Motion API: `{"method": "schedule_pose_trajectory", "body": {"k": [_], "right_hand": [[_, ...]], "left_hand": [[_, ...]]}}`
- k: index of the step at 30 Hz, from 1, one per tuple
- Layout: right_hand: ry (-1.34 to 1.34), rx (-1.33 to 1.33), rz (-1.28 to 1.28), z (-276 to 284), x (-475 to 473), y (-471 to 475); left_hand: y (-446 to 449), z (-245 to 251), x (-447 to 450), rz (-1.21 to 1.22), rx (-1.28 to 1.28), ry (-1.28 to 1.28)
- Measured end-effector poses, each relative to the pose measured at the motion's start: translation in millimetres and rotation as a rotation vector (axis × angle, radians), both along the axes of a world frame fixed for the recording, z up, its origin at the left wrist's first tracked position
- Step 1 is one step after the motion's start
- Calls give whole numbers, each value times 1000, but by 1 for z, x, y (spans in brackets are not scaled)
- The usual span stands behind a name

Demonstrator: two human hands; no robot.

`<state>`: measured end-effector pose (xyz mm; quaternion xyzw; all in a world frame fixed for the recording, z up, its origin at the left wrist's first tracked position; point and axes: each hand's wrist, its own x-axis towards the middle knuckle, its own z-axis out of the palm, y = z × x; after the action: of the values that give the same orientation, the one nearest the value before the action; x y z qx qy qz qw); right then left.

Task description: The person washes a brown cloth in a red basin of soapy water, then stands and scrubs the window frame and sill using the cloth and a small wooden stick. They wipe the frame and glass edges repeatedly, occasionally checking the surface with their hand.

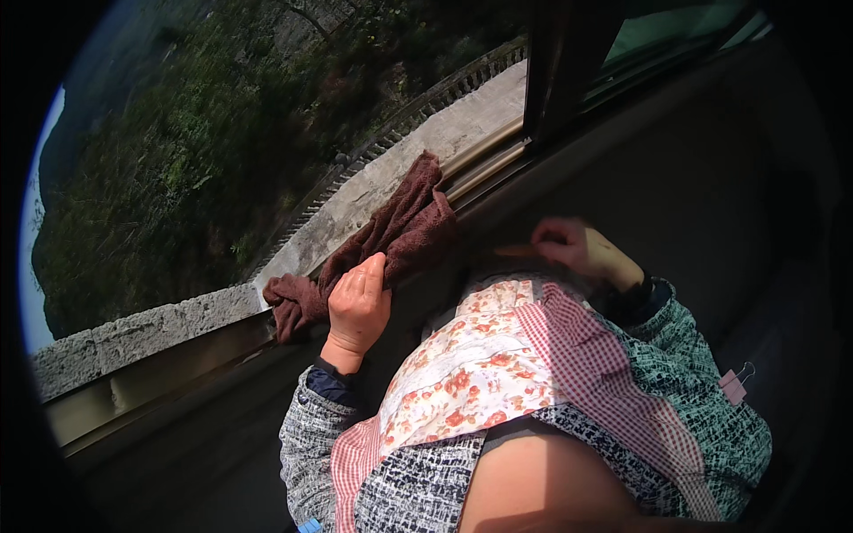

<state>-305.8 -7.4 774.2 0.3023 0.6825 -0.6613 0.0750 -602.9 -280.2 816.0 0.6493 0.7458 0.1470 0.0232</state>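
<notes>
A dark brown terry cloth (400, 230) lies bunched over the sliding-window track (485, 163) and hangs down on the inner side. My left hand (360, 306) grips its lower edge, knuckles up. One twisted end of the cloth rests at the left, by the corner of the outer stone ledge (426, 146). To the right, in shadow in front of my apron (466, 386), my right hand (576, 250) has its fingers curled, away from the cloth. A thin brownish shape juts left from its fingers; whether it is a held thing or a finger, I cannot tell.
A dark window frame (550, 66) with a glass pane (666, 33) stands at the upper right. Outside, beyond the ledge, runs a balustrade (466, 76), with a wooded slope (180, 160) behind. A pink binder clip (733, 388) sits on my right sleeve.
</notes>
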Motion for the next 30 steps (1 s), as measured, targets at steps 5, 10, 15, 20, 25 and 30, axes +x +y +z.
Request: {"method": "schedule_pose_trajectory", "body": {"k": [5, 10, 15, 20, 25, 30], "right_hand": [[83, -76, 64, -35, -14, -1], [101, -101, 150, -56, -21, 2], [110, -25, 144, -55, -15, 4], [104, 68, 146, -45, -4, 9], [100, -139, -130, -37, 20, 2], [-92, -67, -175, -44, 40, 4]], "left_hand": [[-112, 17, -49, 239, -186, 182], [-153, 44, -69, 771, 47, -267], [-86, 81, -52, 608, 694, -1338], [61, 48, 17, 191, 671, -1215], [178, 0, 75, -95, 143, -346], [178, -2, 71, -33, 28, -267]]}}
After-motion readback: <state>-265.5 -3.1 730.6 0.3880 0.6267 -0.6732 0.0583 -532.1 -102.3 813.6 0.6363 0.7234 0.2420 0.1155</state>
